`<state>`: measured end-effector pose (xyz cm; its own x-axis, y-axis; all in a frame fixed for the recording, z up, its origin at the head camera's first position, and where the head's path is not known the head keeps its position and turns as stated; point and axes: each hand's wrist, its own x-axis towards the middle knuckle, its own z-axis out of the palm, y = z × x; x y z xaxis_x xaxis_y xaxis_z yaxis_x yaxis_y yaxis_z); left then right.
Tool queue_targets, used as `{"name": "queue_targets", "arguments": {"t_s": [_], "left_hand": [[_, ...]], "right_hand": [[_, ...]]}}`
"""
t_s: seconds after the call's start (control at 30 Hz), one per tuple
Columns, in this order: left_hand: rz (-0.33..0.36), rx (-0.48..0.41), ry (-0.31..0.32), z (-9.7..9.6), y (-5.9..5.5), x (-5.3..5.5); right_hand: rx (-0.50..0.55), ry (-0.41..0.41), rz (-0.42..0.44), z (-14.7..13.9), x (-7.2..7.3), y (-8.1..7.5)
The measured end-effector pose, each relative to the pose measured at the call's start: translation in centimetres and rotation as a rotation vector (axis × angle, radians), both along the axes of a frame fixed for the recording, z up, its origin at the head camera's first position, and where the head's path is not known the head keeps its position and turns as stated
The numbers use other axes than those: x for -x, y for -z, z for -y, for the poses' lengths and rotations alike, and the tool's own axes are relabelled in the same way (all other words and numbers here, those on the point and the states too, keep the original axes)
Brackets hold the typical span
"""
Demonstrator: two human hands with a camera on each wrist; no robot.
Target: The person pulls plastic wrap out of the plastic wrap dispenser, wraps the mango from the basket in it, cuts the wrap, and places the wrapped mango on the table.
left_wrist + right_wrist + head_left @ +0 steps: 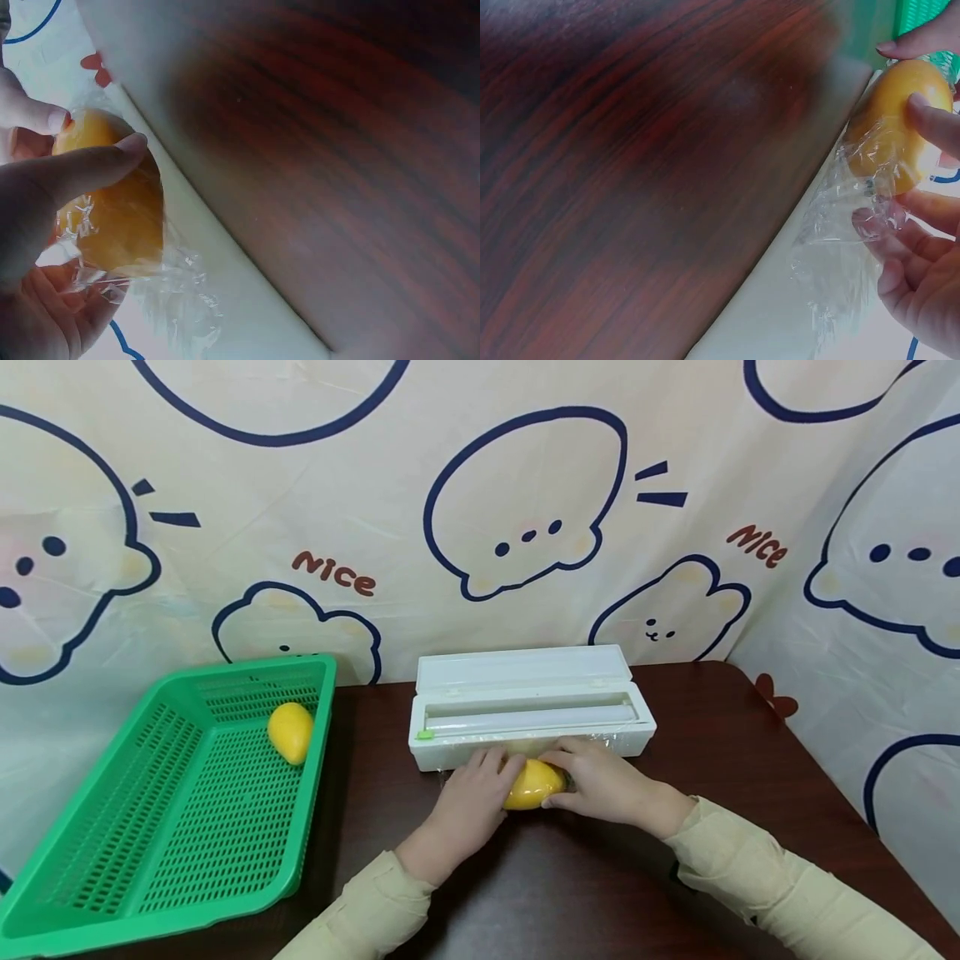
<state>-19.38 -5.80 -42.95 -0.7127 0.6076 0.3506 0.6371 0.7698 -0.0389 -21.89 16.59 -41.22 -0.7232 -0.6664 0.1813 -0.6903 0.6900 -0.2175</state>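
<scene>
A yellow mango (534, 785) lies sideways between my two hands, close in front of a white cling film box (525, 672). Clear cling film (832, 217) covers part of the fruit and trails in loose wrinkles toward the box front. My left hand (472, 802) grips the mango's left end, its thumb (105, 161) across the skin. At the other end my right hand (607, 785) holds the fruit and film between thumb and fingers. The box lid is up, showing a roll (532, 718) inside and a small green slider (425, 735) at the left.
A green plastic basket (303, 827) stands to the left, with another mango (291, 732) against its right wall. The dark wooden table (570, 893) meets a printed cloth backdrop (390, 493) behind the box and at the right.
</scene>
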Motion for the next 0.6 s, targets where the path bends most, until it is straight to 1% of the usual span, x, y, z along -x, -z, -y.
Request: {"name": "queue_targets", "arguments": {"t_s": [0.13, 0.27, 0.33, 0.4, 0.5, 0.57, 0.6], "left_hand": [[0.044, -0.018, -0.033, 0.4, 0.0, 0.1], [0.11, -0.051, -0.035, 0.7, -0.2, 0.4], [0.137, -0.079, -0.024, 0.8, -0.3, 0.6], [0.168, -0.108, -0.009, 0.9, -0.5, 0.8], [0.244, -0.166, 0.007, 1.1, -0.9, 1.1], [0.304, -0.211, 0.007, 1.3, -1.2, 1.1], [0.332, -0.232, 0.004, 1.4, -1.4, 1.2]], "right_hand": [[0.032, 0.012, 0.063, 0.2, 0.1, 0.0], [0.033, -0.004, 0.062, 0.1, 0.3, -0.4], [0.018, -0.005, 0.057, 0.0, 0.4, -0.8], [-0.002, 0.0, 0.008, -0.2, 0.3, -1.4], [-0.012, -0.007, -0.059, -0.2, -0.1, -2.0], [-0.023, -0.038, -0.106, 0.1, -0.3, -2.0], [-0.026, -0.06, -0.113, 0.4, -0.3, -1.8]]}}
